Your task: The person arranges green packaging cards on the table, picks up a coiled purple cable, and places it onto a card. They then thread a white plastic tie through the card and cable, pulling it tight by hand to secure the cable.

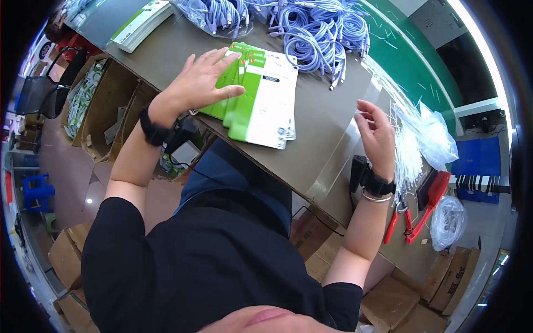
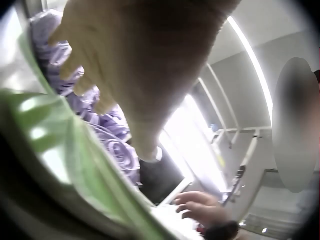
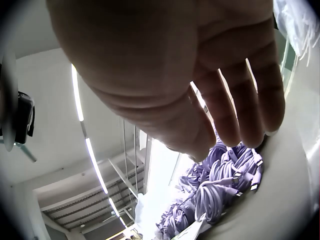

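Flat green-and-white packages lie in an overlapping pile at the front of the table. My left hand is over the pile's left side with its fingers extended and thumb spread. In the left wrist view, a glossy green package runs below that hand. To the right of the pile, my right hand is held apart from it, fingers loosely bent and gripping nothing. Coiled lilac cables with plugs are heaped beyond the packages. The right wrist view shows the cable bundles past the right fingertips.
White thin strips and a clear plastic bag lie at the right. Red-handled pliers and a red brush are nearer the front edge. A stack of green-and-white cards stands at the far left. Open cartons sit on the floor.
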Demonstrator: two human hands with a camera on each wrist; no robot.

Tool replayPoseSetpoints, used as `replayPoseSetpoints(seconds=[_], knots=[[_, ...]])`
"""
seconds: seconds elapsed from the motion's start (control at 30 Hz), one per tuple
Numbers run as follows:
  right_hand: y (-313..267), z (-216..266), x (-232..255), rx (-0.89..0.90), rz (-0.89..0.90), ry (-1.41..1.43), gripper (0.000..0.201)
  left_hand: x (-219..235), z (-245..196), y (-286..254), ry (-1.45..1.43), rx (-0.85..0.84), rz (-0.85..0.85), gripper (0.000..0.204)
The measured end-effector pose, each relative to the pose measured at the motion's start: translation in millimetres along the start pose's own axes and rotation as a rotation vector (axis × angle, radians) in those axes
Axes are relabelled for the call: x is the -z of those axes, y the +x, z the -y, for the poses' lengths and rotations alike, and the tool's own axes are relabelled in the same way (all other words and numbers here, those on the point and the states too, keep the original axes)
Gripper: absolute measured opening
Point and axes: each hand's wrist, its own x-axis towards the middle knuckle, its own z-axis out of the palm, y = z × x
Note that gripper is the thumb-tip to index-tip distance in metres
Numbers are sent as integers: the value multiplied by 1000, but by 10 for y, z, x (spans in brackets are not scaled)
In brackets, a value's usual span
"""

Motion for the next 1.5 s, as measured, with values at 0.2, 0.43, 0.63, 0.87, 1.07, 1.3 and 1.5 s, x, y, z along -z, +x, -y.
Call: replayPoseSetpoints(seconds=[0.2,0.43,0.63,0.87,1.07,1.3,1.5], knots=[[-162,589,-334,462,464,-167,55,-355,-129,-53,191,-205,-27,89],[-571,829,-680,230,438,-621,75,-331,-278,-9,117,-274,-64,87],[-509,868,-484,246,474,-597,75,-249,-522,15,44,-365,84,89],[-573,715,-505,172,413,-686,69,-478,-825,-7,45,-389,55,89],[-613,678,-393,251,474,-592,62,-405,-518,127,25,-616,165,87],[-157,524,215,202,255,-186,50,-274,-1143,121,42,-424,214,87],[103,199,328,105,54,-178,43,-521,-1359,233,109,-690,191,88]])
